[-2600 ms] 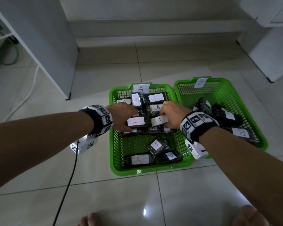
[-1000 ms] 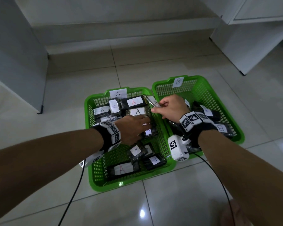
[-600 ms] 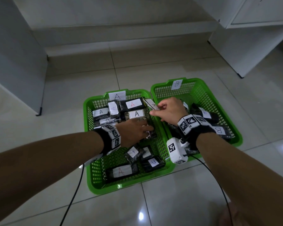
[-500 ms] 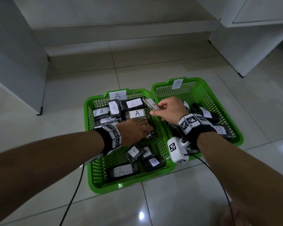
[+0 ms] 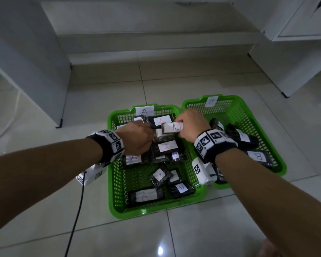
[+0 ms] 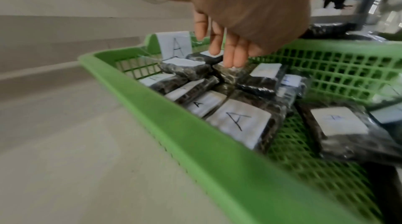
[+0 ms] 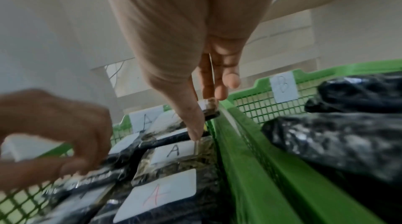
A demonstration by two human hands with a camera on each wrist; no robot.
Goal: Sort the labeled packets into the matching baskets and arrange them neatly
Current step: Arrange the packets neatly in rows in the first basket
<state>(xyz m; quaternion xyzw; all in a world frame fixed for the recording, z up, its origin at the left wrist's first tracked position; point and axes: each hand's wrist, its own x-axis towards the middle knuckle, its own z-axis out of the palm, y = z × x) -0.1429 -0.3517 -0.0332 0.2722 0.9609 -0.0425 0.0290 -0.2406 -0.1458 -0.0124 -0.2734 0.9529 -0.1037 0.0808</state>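
right hand (image 5: 192,125) pinching dark plastic packet w/ white A label (image 5: 171,127) over far end of green mesh A basket (image 5: 117,204), left hand (image 5: 137,139) fingers curled on the pile beside it, can't tell if gripping

The pale tiled floor (image 5: 202,229) carries 2 green mesh baskets set touching side by side: the basket tagged A (image 5: 117,204) on the left and the basket tagged B (image 5: 248,115) on the right. White cabinets (image 5: 295,67) apparently stand on it behind.

Left hand (image 5: 137,138) farther back among packets (image 5: 167,145).
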